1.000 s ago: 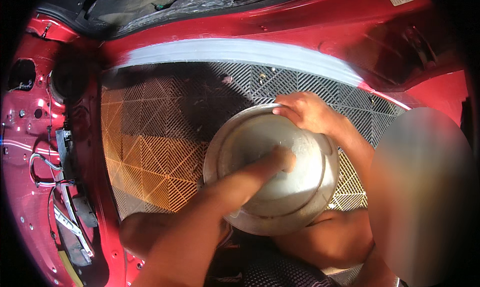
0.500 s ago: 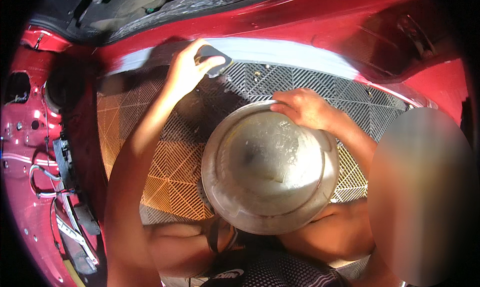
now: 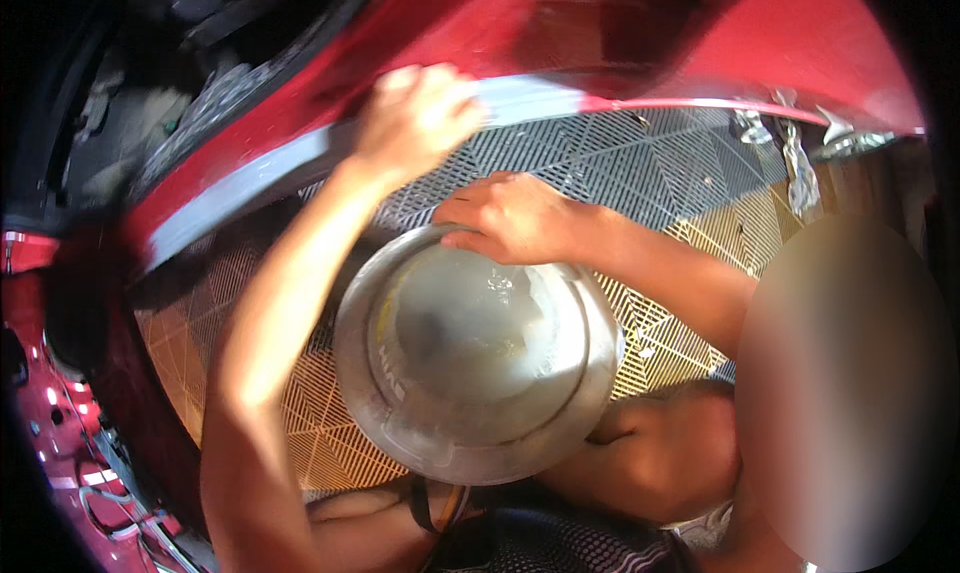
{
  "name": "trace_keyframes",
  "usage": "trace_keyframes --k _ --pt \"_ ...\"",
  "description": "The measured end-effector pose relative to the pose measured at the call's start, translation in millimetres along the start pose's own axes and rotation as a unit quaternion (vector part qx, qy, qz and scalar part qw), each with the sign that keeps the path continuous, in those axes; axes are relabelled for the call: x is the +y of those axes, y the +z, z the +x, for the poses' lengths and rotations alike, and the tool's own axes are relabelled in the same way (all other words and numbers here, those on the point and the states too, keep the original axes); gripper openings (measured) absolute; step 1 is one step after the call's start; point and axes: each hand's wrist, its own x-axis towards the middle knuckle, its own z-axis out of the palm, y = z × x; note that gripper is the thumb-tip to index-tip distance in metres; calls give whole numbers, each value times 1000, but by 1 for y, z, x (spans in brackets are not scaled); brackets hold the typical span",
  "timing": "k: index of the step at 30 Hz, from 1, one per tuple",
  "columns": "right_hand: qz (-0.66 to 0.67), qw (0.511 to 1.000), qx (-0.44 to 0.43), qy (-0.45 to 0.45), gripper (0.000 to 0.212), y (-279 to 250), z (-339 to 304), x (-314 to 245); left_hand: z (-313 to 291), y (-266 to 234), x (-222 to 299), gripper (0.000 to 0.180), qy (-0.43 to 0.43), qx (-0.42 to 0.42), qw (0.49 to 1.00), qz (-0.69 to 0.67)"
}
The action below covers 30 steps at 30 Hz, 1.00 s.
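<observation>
My left hand (image 3: 420, 118) is closed and pressed against the grey strip (image 3: 245, 178) along the lower edge of the red car body. It is smeared by motion, and its fingers hide the dark sanding block that showed in it half a second ago. Nearer to me, my right hand (image 3: 515, 218) grips the far rim of a round metal basin (image 3: 460, 343), thumb inside and fingers over the edge. The basin tilts toward me between my legs, with a little water or wet film shining inside.
Slatted floor tiles (image 3: 630, 173), grey and tan, lie beneath. The red car panel (image 3: 800, 43) runs along the far side, and an open door (image 3: 70, 413) with loose wiring stands at left. Crumpled plastic or foil (image 3: 800, 168) hangs at the far right.
The view has swung to the right. My left hand has slid rightward along the grey strip, turning so its back faces me. My right hand still holds the basin's rim.
</observation>
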Motion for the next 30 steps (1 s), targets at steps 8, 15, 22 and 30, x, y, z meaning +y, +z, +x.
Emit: trace_keyframes --k 8,15,22,30 --pt "174 943 112 261 27 -42 -124 10 -80 -74 -25 20 -104 -83 986 104" --pt "194 947 181 184 25 -14 -90 12 74 30 39 9 -1 -17 999 50" --pt "182 890 244 339 22 -5 -199 19 18 8 15 19 -9 44 997 68" --pt "174 950 175 191 21 -7 -144 16 95 46 55 6 10 37 995 89"
